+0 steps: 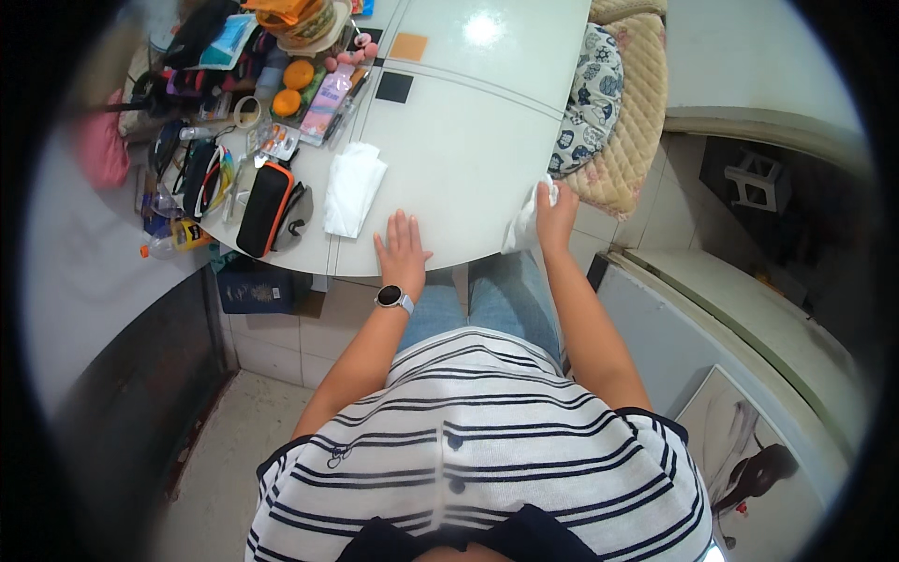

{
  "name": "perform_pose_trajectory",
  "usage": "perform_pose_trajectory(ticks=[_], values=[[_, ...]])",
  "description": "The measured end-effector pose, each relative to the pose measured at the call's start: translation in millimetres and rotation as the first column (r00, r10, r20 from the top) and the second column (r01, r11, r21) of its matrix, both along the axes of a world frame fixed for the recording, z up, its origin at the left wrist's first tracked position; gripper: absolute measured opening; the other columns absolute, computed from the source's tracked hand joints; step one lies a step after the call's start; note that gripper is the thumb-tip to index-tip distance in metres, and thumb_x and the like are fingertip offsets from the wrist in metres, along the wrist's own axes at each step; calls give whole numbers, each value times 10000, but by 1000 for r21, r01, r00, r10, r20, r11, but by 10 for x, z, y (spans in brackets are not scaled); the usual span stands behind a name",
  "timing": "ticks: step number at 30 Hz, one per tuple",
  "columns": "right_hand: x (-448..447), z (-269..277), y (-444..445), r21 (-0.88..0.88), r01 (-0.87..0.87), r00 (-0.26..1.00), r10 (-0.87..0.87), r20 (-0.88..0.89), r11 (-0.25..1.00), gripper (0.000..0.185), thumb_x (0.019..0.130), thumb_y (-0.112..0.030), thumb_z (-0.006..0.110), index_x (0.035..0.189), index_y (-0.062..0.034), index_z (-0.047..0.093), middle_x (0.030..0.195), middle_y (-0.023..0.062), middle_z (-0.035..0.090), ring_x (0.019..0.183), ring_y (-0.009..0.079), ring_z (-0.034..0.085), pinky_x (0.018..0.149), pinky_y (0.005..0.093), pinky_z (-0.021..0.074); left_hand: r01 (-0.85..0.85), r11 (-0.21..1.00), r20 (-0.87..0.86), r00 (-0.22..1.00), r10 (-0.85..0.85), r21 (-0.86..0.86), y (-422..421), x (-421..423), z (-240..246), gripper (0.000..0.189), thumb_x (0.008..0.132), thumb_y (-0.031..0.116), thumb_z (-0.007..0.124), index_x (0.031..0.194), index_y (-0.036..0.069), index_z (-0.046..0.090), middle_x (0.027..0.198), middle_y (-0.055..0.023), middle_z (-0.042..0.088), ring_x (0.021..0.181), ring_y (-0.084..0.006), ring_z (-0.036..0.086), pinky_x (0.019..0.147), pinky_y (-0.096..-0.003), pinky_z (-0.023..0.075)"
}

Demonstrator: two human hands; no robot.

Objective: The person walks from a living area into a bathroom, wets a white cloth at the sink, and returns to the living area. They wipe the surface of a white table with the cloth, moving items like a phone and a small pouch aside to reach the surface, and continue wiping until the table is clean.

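Observation:
My left hand [399, 249] rests palm down near the front edge of the white table [449, 161], its fingers spread and nothing in it. Just beyond its fingertips, to the left, lies a folded stack of white tissues or napkins [353, 190]. At the table's right edge my right hand [558, 214] grips a crumpled white tissue or cloth [521, 226]. Part of that white piece touches the tabletop, and the rest is hidden by my fingers. Which material it is, I cannot tell.
Left of the napkins sit a black-and-orange zip case [265, 209], sunglasses [295, 216], pill blister packs [279, 142], a pink pouch [327, 104] and two oranges [292, 88]. A padded seat [635, 119] with a patterned cushion [597, 98] adjoins the table's right side.

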State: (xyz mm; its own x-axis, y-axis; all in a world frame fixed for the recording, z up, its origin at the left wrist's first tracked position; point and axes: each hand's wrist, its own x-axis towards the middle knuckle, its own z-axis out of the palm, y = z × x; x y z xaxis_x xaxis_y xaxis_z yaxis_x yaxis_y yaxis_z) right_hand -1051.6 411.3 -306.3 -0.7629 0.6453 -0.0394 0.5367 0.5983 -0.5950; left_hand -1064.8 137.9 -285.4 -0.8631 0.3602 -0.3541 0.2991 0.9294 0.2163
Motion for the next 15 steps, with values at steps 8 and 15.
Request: perform_pose_trajectory(ticks=[8,15], values=[[-335,-367,235,-610,337,915,-401,35,717,367,716,-196,800,977,28,672,902,88,681,783,173,621,723,308,487,21,1000,-70,997,-22,-7,-10,32,-51,736,860,338,637,1448,40,311,1561,-164,165,1439,-301,173,1109,-590,201],[-260,-234,223,-670,371,903,-418,98,643,270,741,-138,774,944,16,682,855,37,672,717,124,604,654,279,473,19,1000,-40,999,-19,-13,-8,22,-43,749,855,330,640,1449,23,302,1558,-175,159,1437,-322,169,1110,-579,202]])
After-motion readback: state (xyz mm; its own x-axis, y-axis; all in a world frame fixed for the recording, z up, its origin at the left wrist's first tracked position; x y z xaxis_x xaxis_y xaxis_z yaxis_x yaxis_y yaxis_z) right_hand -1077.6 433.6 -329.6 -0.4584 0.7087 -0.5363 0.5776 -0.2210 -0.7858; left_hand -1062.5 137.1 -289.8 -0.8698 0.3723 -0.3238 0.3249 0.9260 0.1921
